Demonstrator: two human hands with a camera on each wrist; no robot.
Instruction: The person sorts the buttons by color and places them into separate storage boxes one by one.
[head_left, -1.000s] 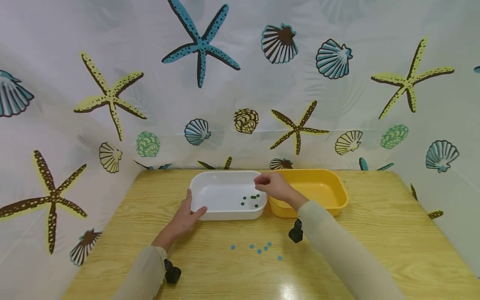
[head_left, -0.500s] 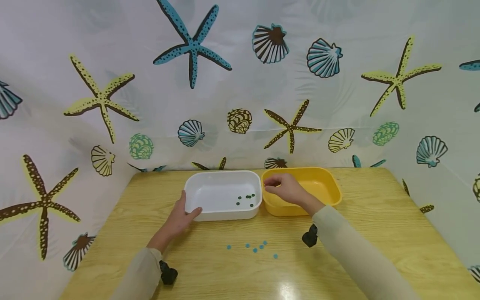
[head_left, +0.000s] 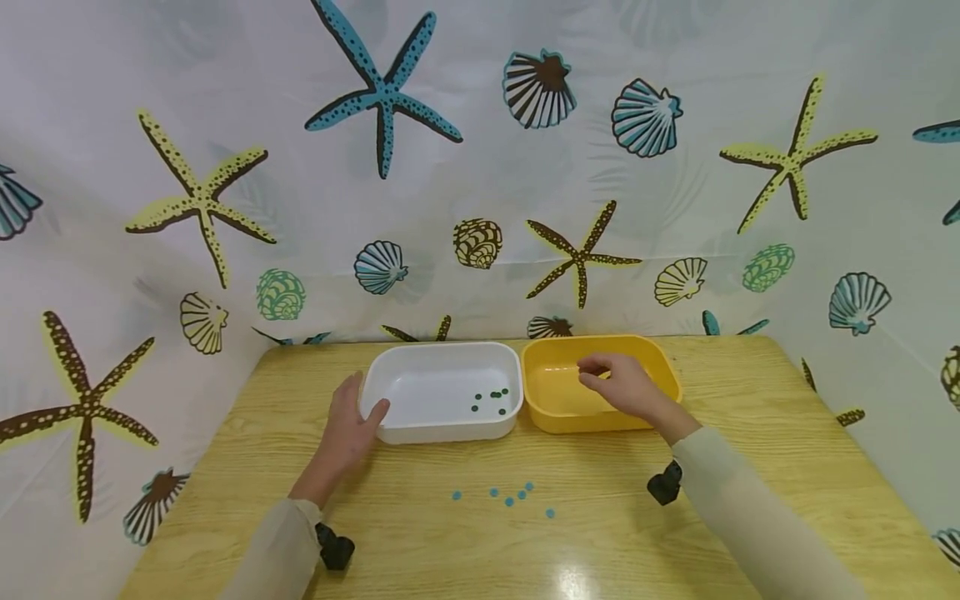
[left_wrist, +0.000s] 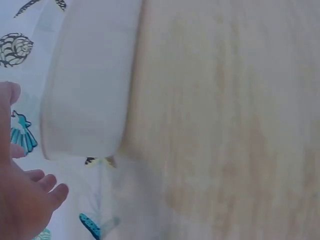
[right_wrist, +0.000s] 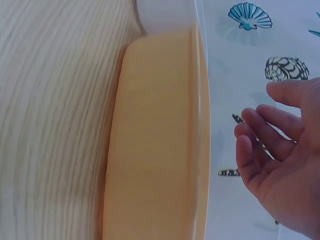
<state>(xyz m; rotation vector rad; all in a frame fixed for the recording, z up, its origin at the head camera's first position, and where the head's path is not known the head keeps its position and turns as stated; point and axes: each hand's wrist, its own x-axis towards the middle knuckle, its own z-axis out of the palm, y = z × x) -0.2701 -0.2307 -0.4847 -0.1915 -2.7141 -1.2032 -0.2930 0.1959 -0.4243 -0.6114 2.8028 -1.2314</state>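
In the head view a white plastic tub (head_left: 442, 432) stands at the back of the table, with several small dark green discs (head_left: 502, 412) lying in its right part. My left hand (head_left: 347, 429) is at the tub's left end, fingers spread; the left wrist view shows a gap between that hand (left_wrist: 27, 195) and the tub wall (left_wrist: 90, 85). Over the yellow tub (head_left: 592, 423) hovers my right hand (head_left: 624, 386). Seen from the right wrist, the fingers of this hand (right_wrist: 287, 160) are loosely bent, thumb apart, nothing held.
Several small light blue discs (head_left: 550, 513) lie scattered on the wooden table (head_left: 420, 550) in front of the tubs. The two tubs stand side by side. A white curtain (head_left: 450, 192) printed with starfish and shells hangs behind and at both sides.
My right hand has moved right, from above the white tub to above the yellow one. My left hand has let go of the white tub's rim and drawn slightly left.
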